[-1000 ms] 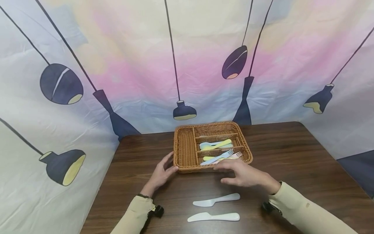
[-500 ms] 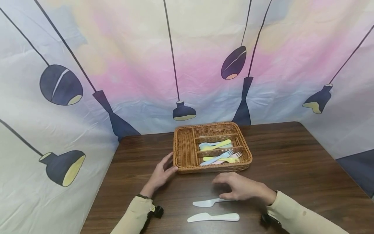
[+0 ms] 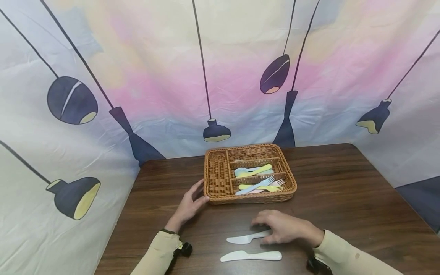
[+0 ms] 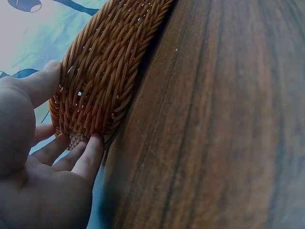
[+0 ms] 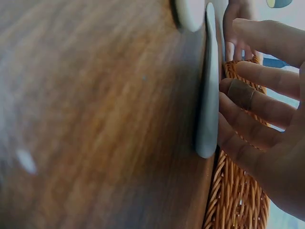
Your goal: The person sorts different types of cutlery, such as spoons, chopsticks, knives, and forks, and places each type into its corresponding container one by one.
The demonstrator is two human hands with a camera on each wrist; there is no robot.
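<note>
My left hand rests spread against the near-left corner of a wicker cutlery tray. In the left wrist view, the thumb touches the woven wall near its rim and the fingertips meet it around the corner. My right hand hovers over the handle end of a white knife, covering that end. The right wrist view has its fingers stretched alongside this knife; whether they touch it, I cannot tell. A second white knife lies closer to me, its blade pointing left.
Blue, yellow and pink forks lie in the tray's nearest right compartment. Pale blue and yellow spoons occupy the middle one. Behind the brown wooden table hangs a fabric backdrop printed with lamps.
My right hand has come back from the tray's front edge toward me, down over the farther knife's handle. The left hand, tray and both knives have stayed put.
</note>
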